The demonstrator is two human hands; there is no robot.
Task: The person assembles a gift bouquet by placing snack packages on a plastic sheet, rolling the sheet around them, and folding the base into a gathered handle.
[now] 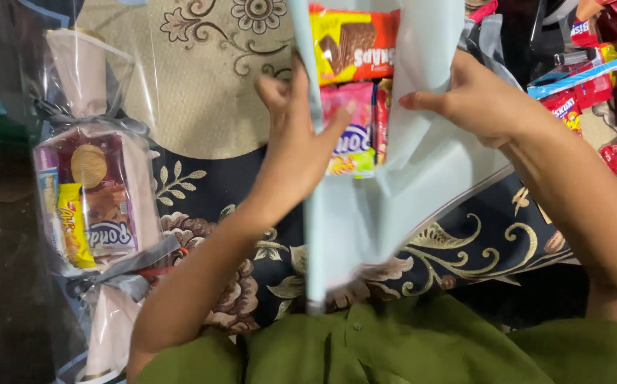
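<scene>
My left hand grips the left edge of a pale blue wrapping sheet that stands folded around a stack of snack packs. My right hand pinches the sheet's right flap near the top. Inside the fold show a yellow-and-red wafer pack, a pink snack pack below it and a thin red pack beside it. The sheet's lower end reaches down to my green clothing.
At left lies a finished bundle of biscuit and snack packs wrapped in clear film and tied at both ends. Loose red snack packs pile at the right. A dark and cream floral carpet lies underneath.
</scene>
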